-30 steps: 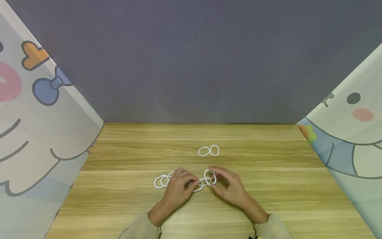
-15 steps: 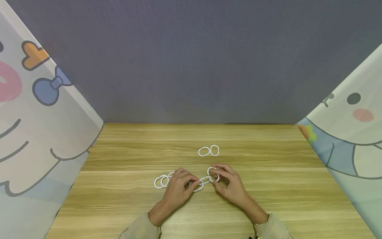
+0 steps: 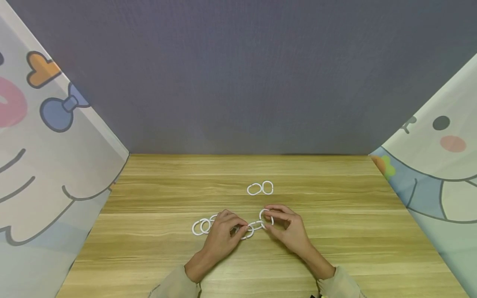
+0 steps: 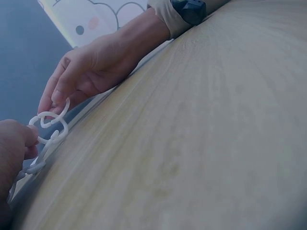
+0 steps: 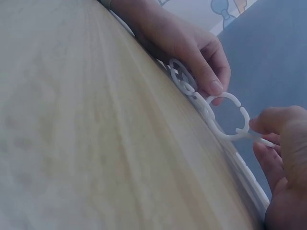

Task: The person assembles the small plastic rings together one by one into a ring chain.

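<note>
A chain of white C-shaped plastic links (image 3: 193, 228) runs across the table in the head view, partly hidden under my left hand (image 3: 222, 234). My left thumb and forefinger pinch a link (image 5: 225, 94) near the chain's right part; it stands raised in the right wrist view. At the chain's right end, my right hand (image 3: 291, 228) holds the last link (image 3: 260, 214) between thumb and fingers. That end link is tilted up and passes through its neighbour, as the left wrist view shows. Small gaps are visible in some links.
Two loose white links, an oval one (image 3: 254, 194) and a rounder one (image 3: 267, 181), lie side by side farther back on the wooden table (image 3: 167, 265). A grey panel (image 3: 246, 82) rises behind, and cartoon-printed panels (image 3: 462, 178) flank both sides.
The right hand has shifted slightly right and away with the end link, turning it and drawing its neighbour out straighter. My left hand and the loose links stay in place.
</note>
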`<control>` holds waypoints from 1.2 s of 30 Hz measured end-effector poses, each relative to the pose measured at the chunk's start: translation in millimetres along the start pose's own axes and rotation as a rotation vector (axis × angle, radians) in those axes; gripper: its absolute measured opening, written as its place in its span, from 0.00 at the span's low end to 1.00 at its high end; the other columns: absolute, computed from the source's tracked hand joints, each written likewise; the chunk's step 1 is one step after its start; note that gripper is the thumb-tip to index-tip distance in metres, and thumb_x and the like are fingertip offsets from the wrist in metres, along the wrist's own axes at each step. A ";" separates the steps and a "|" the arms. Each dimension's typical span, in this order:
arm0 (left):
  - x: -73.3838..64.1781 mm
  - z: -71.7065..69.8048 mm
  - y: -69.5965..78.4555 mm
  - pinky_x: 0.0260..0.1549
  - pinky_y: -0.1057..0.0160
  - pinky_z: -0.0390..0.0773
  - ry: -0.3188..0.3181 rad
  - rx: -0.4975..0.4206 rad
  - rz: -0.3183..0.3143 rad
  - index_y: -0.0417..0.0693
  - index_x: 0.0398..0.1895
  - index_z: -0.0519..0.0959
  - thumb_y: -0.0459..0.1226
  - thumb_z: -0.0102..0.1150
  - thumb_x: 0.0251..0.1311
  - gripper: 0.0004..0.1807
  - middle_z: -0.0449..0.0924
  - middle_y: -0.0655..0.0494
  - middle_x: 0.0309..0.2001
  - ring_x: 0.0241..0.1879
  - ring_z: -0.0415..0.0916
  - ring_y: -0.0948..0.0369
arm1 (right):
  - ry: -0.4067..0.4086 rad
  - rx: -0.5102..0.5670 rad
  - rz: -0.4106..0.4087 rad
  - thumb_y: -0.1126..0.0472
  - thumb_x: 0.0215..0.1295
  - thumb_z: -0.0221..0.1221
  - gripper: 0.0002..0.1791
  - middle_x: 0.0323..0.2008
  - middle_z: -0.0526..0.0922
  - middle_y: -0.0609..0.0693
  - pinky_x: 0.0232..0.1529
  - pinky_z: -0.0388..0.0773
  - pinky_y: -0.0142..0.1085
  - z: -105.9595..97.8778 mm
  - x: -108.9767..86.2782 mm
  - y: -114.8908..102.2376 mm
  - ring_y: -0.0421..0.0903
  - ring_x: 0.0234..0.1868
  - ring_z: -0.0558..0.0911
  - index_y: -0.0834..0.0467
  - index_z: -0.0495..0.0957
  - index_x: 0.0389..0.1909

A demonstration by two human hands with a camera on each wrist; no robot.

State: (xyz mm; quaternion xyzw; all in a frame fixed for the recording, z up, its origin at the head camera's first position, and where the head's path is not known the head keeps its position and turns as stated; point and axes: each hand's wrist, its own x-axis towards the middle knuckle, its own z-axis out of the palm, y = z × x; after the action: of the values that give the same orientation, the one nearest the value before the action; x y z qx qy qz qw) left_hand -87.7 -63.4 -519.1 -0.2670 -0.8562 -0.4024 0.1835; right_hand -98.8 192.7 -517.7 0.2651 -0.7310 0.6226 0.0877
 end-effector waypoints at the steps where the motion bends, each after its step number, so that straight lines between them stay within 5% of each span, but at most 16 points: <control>1: 0.0 0.0 0.0 0.44 0.62 0.78 0.000 0.002 0.000 0.54 0.36 0.92 0.36 0.82 0.62 0.04 0.91 0.66 0.36 0.42 0.79 0.66 | 0.011 0.008 0.005 0.84 0.58 0.73 0.20 0.56 0.84 0.73 0.59 0.85 0.33 0.1 0.3 0.2 0.40 0.58 0.86 0.75 0.87 0.52; 18: -0.9 1.0 -0.9 0.44 0.62 0.77 -0.005 0.001 -0.008 0.54 0.36 0.92 0.36 0.81 0.64 0.04 0.91 0.67 0.36 0.41 0.78 0.66 | 0.203 -0.100 0.082 0.82 0.63 0.71 0.14 0.44 0.89 0.66 0.41 0.83 0.25 0.8 1.1 1.4 0.36 0.40 0.85 0.70 0.89 0.48; 27: 0.1 1.0 1.0 0.44 0.61 0.78 0.003 0.003 -0.024 0.53 0.36 0.92 0.36 0.81 0.63 0.04 0.91 0.66 0.37 0.41 0.79 0.66 | 0.218 -0.173 0.101 0.80 0.69 0.68 0.13 0.39 0.90 0.62 0.38 0.82 0.25 0.7 2.2 -1.0 0.42 0.35 0.87 0.69 0.89 0.51; 36: 1.1 0.7 0.4 0.45 0.59 0.78 0.026 0.004 -0.015 0.54 0.35 0.92 0.36 0.82 0.61 0.05 0.91 0.65 0.35 0.41 0.79 0.66 | 0.152 -0.342 0.054 0.78 0.72 0.66 0.13 0.43 0.89 0.51 0.43 0.79 0.23 0.5 2.6 0.0 0.39 0.44 0.83 0.60 0.92 0.47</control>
State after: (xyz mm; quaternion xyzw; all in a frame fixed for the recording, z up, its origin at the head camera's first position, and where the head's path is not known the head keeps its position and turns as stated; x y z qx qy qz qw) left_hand -88.3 -62.3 -518.7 -0.2549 -0.8565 -0.4056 0.1921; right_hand -100.9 191.5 -516.6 0.1789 -0.8243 0.5097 0.1696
